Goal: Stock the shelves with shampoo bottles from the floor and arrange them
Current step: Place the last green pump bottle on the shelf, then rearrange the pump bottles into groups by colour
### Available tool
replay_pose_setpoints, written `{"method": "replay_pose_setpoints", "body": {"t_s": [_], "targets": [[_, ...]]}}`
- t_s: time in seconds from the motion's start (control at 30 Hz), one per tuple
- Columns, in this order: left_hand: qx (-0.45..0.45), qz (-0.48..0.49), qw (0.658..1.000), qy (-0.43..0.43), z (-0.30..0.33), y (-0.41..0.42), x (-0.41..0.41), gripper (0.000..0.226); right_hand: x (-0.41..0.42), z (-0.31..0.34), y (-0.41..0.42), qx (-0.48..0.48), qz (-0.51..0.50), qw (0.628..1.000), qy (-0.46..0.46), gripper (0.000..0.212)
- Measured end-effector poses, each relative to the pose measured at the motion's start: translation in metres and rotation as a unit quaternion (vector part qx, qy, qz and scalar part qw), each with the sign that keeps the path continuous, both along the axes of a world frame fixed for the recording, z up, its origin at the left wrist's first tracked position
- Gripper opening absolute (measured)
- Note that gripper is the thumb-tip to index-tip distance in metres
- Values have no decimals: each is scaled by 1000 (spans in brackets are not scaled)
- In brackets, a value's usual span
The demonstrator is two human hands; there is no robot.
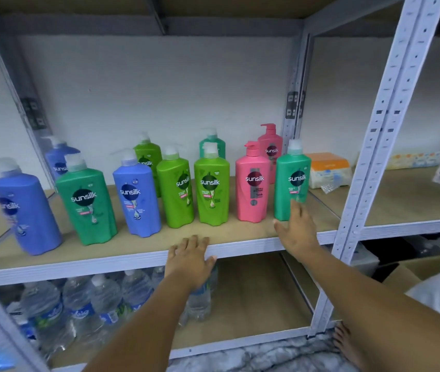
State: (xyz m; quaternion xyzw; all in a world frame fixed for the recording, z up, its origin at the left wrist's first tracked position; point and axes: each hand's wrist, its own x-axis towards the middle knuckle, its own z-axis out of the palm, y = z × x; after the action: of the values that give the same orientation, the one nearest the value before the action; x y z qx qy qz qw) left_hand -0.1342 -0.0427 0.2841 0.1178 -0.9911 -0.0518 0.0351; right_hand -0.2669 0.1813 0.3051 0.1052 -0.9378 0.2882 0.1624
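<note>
A grey metal rack stands against a pale wall, its wooden shelf (240, 236) running across the middle of the frame. Shampoo bottles stand on it in a loose front row with a few behind: from the left, a blue bottle (24, 210) that looks to lean left, though the wide lens may add to that, a teal-green one (86, 202), another blue one (135, 196), two lime-green ones (176, 187) (211, 187), a pink bottle (252, 183), and at the right end a teal bottle (292, 181). Water bottles (79, 304) fill the lower left shelf, and tissue packs (327, 169) lie on the neighbouring shelf to the right.

The left hand (190, 260) rests flat on the front edge of the shelf at centre, fingers straight and holding nothing. The right hand (298, 229) is open too, fingers spread, its fingertips at the base of the teal bottle; whether they touch it or are just short of it cannot be told.

The step in hand looks like arranging: the bottles are up, and the right-end one is being set or nudged into line. The next move probably calls for a light push or a grip on the body to square it with the pink bottle, label forward, without toppling it. No bottles on the floor are in view here.
</note>
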Motion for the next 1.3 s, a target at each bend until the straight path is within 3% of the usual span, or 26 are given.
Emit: {"method": "replay_pose_setpoints", "body": {"t_s": [0.17,0.37,0.9,1.1,1.3], "targets": [[20,45,997,-64,29,-8,52,56,68,19,-8,136,70,988,-20,64],[-18,36,998,-58,73,-19,126,50,160,51,-28,196,119,973,-18,58],[-3,84,996,8,150,-57,325,54,346,119,-107,196,236,950,-57,59],[45,109,991,58,157,-86,331,54,355,125,-152,172,280,943,-48,62],[102,133,978,121,147,-150,289,53,309,128,-215,133,301,943,-44,57]]}}
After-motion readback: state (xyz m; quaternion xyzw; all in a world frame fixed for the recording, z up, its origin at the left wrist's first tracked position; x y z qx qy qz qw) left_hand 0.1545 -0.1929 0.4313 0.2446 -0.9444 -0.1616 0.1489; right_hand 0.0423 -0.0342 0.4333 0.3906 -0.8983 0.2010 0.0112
